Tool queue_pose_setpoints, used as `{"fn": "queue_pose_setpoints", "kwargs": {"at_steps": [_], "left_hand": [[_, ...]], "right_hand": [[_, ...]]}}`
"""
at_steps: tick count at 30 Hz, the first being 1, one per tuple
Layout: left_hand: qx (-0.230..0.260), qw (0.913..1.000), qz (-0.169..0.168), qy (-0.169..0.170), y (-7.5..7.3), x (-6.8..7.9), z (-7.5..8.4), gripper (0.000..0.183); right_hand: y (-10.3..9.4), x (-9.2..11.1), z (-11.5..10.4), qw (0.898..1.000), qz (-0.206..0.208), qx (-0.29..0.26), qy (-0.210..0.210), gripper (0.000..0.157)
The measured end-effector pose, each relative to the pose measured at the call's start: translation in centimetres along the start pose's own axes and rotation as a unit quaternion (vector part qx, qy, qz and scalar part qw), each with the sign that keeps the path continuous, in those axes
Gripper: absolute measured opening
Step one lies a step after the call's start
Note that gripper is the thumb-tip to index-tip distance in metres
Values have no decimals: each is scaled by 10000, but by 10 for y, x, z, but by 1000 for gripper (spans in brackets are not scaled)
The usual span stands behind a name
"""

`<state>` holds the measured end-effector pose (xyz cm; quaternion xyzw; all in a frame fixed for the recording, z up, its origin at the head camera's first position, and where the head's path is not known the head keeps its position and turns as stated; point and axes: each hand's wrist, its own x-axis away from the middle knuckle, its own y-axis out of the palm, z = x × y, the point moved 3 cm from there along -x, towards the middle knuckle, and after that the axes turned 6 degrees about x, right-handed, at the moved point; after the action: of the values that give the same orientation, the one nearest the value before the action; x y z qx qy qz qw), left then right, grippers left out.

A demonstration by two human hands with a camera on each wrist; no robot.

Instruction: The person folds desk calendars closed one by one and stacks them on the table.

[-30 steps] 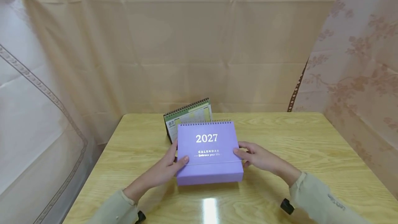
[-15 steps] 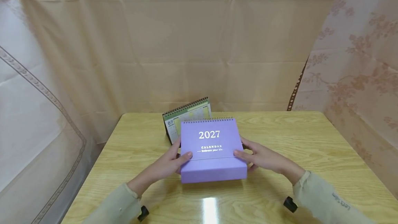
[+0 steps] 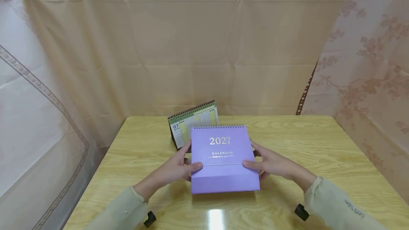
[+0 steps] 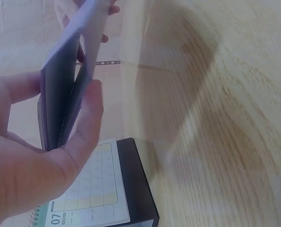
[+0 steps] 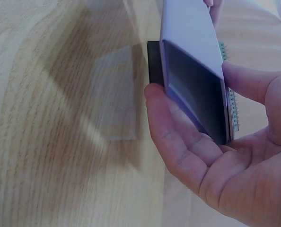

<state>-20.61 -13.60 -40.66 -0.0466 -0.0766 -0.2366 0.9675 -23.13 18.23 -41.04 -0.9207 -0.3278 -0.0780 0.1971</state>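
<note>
A purple 2027 desk calendar is held up above the table in both hands, its cover tilted toward me and its wire coil along the far edge. My left hand grips its left side, thumb on the front and fingers behind. On the other side my right hand holds it the same way. The right wrist view shows the hollow, folded base of the purple calendar between thumb and fingers. Behind it stands a green-topped desk calendar showing 07, partly covered by the purple one.
The wooden table spreads out around both hands, with a bright light reflection near its front edge. A beige cloth hangs behind the table, and a flowered cloth hangs at the right. Dark wrist devices sit under the sleeves.
Both hands have carried the purple calendar a little to the right, and its lower face shows more toward me. The green-topped calendar stays where it was.
</note>
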Motion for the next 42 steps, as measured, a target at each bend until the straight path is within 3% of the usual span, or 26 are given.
{"fn": "queue_pose_setpoints", "kwargs": {"at_steps": [5, 12, 28, 42], "left_hand": [[33, 10000, 50, 52, 0, -2, 0, 98], [-8, 9998, 116, -146, -2, -2, 0, 98], [433, 9990, -28, -92, -1, -8, -6, 100], [522, 9984, -101, -201, -1, -9, -16, 100]], "right_hand": [[-1, 0, 0, 10000, 0, -37, -12, 90], [-3, 1, -6, 9999, 76, 115, 54, 96], [-7, 3, -1, 10000, 23, -3, 19, 96], [-5, 3, 6, 9999, -106, -33, 69, 93]]}}
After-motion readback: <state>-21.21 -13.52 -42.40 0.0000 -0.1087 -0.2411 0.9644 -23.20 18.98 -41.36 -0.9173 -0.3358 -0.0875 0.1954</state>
